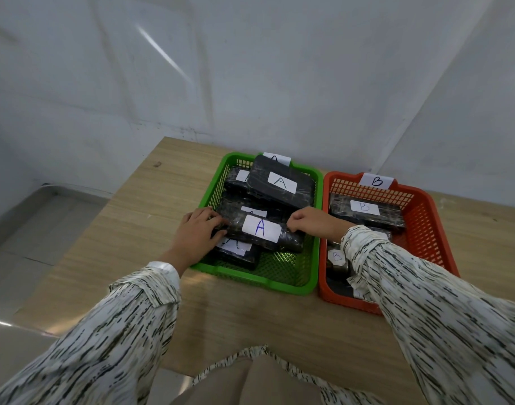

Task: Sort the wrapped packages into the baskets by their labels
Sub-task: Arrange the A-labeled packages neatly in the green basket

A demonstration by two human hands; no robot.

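A pale wood-grain counter (pixel 127 244) fills the middle of the frame, set against a grey-white wall. Right of centre on it stand two rectangular plastic mesh baskets side by side, rims touching: a green basket (pixel 218 176) tagged A at its far rim and, to its right, a red basket (pixel 426 229) tagged B. The green one holds several flat black packages in glossy clear film, each with a white paper label reading A; the red one holds similar packages labelled B, partly hidden by the right sleeve. Both sleeves are cream cloth with dark streaks. The topmost A package (pixel 262 232) lies across the middle of the green basket, resting on others, and sits between the two hands. The left hand (pixel 196 233) is loosely open, fingers curled over the package's left end. The right hand (pixel 312 223) is half closed, fingertips pinching its right end.
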